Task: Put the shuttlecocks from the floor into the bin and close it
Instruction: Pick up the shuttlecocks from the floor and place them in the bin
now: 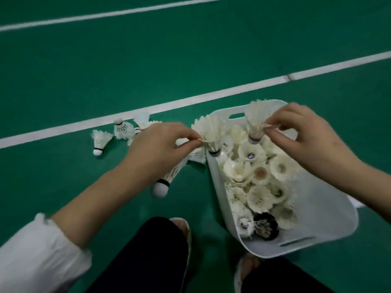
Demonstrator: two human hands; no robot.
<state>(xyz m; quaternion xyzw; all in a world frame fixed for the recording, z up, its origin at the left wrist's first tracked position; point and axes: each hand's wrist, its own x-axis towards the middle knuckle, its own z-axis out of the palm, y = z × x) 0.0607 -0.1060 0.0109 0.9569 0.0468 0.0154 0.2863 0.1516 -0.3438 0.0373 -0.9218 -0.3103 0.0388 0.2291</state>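
A white flexible bin (pixel 330 235) stands on the green floor at the right, holding several white shuttlecocks (pixel 260 176). My left hand (pixel 156 149) pinches the feathers of one shuttlecock (pixel 211 134) that hangs cork-down over the bin's left rim. My right hand (pixel 306 136) pinches another shuttlecock (pixel 256 121) by its feathers above the far end of the bin. Several loose shuttlecocks (pixel 122 129) lie on the floor to the left by the white line. One more shuttlecock (pixel 164 183) lies under my left wrist.
White court lines (pixel 63 129) cross the green floor. My legs in dark trousers (pixel 148 256) and light shoes (pixel 243 269) are at the bottom, close to the bin's near end with its handle slot (pixel 296 243).
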